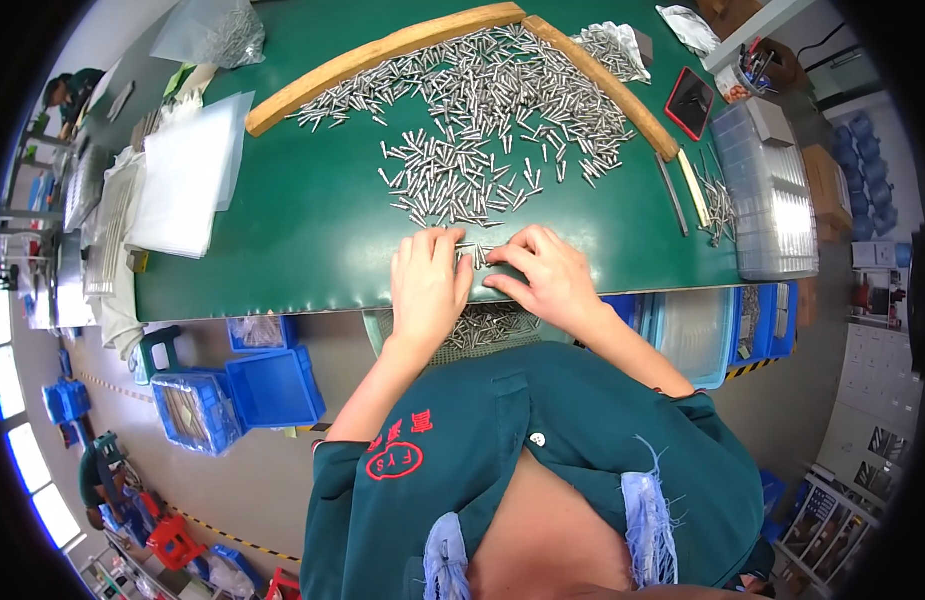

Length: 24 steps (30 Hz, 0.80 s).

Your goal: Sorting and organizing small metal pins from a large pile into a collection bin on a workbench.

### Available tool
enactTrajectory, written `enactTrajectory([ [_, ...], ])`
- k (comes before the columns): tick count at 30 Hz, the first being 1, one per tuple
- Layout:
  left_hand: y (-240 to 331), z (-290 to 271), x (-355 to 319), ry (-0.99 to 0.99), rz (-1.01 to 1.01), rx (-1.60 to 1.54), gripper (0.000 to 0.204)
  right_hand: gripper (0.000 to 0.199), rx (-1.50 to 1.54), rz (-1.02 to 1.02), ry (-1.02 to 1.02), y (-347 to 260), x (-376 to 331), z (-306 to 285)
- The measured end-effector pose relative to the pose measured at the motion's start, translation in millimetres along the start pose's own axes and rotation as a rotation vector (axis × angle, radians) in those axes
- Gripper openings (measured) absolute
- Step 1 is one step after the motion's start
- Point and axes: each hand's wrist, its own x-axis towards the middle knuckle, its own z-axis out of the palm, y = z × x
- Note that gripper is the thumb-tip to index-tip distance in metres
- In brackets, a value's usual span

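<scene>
Bright light, glare on green tabletop [312,205], blown-out windows [28,458], fisheye-bent edges.

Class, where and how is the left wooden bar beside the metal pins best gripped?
Probably pinch the left wooden bar across its middle, coming from its outer side: it is long and narrow, and metal pins crowd its inner edge.

Red stitched lettering [394,461] stands on the green shirt [582,405], left of centre in the frame's lower half. Latin letters sit inside a red oval, and a slanting row of characters [421,421] runs above it.
</scene>
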Motion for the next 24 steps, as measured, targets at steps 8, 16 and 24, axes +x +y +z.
enactTrajectory([
  [8,-4,-10,-8,-0.074,-0.027,0.094,0.023,0.019,0.002,-0.009,0.004,5,0,4],
  [16,-2,-21,-12,-0.112,-0.052,-0.045,0.015,0.025,0.004,0.011,-0.005,-10,12,7],
  [24,-7,-19,-2,-0.133,0.051,-0.018,0.010,0.019,-0.019,-0.138,-0.095,-2,12,4],
])
